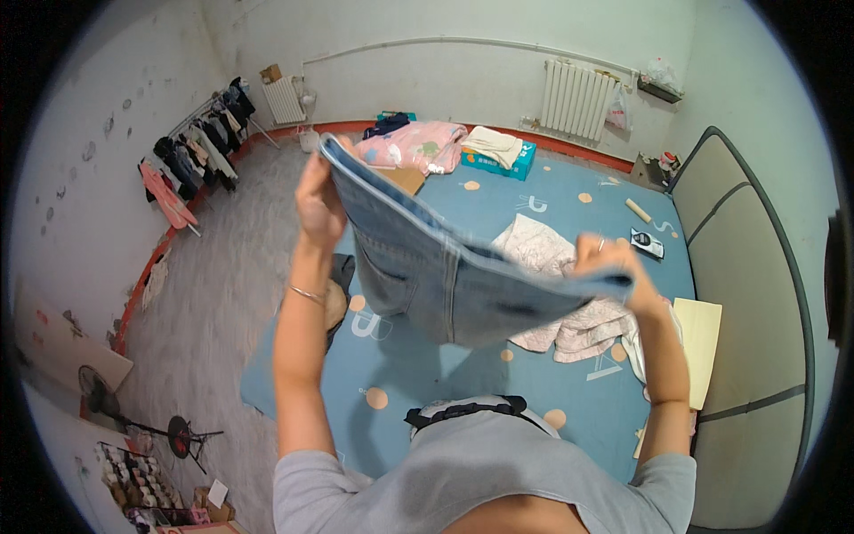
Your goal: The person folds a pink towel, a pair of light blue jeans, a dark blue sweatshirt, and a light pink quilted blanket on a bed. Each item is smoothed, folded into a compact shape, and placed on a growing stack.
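A blue denim garment [427,267], seemingly jeans or shorts, is held up by its waistband in front of me, with a seam and a pocket showing. My left hand [323,197] grips one end of the waistband at the upper left. At the right, my right hand [610,267] grips the other end, lower down and blurred. The garment hangs in the air above a bed with a blue patterned sheet [400,427]. Behind it on the sheet lies a crumpled pale garment [534,240]. Dark and tan clothing [340,287] lies near my left forearm.
A folded pink blanket [413,143] and a teal box [514,163] with cream cloth stand at the bed's far end. A padded bed rail [740,267] runs along the right. A clothes rack [200,140] and a fan [100,397] stand on the left floor.
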The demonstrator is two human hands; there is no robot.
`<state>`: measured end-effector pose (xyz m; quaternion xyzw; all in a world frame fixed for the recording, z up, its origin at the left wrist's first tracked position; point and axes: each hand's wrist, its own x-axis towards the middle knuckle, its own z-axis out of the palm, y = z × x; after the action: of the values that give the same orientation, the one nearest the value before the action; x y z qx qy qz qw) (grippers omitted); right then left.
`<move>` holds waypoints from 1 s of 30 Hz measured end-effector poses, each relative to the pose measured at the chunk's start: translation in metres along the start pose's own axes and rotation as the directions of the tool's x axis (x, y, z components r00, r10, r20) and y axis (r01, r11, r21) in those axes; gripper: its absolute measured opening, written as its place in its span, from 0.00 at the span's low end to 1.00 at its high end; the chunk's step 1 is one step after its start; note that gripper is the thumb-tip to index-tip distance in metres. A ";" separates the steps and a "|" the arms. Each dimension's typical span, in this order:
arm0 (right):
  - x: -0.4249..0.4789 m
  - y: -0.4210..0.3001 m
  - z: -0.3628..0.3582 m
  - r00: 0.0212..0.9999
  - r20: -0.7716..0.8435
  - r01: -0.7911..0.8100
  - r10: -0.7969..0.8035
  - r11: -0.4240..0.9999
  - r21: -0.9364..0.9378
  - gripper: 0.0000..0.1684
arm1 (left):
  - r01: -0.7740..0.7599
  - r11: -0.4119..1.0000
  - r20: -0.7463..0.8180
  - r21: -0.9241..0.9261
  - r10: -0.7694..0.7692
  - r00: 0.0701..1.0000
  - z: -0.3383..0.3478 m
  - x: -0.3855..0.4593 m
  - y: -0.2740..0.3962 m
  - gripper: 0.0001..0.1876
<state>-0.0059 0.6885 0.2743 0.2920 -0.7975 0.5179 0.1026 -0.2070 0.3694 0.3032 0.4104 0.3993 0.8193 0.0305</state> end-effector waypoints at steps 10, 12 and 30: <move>0.005 0.033 0.078 0.893 0.425 0.032 -0.150 0.962 0.271 0.11 | 0.346 0.331 0.397 -0.878 0.099 0.913 0.050 -0.072 -0.138 0.13; 0.009 0.038 0.081 0.955 0.253 0.159 -0.156 0.987 0.005 0.11 | 0.375 0.432 0.416 -0.820 0.000 0.909 0.064 -0.081 -0.141 0.15; -0.020 0.088 0.102 0.982 -0.185 -0.069 0.028 0.974 -0.216 0.13 | 0.098 0.734 0.215 0.672 -0.319 0.923 0.061 -0.112 -0.055 0.08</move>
<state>-0.0255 0.6310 0.1522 0.2111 -0.8445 0.4526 0.1935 -0.1054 0.4025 0.2141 0.4726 0.6918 0.5443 0.0429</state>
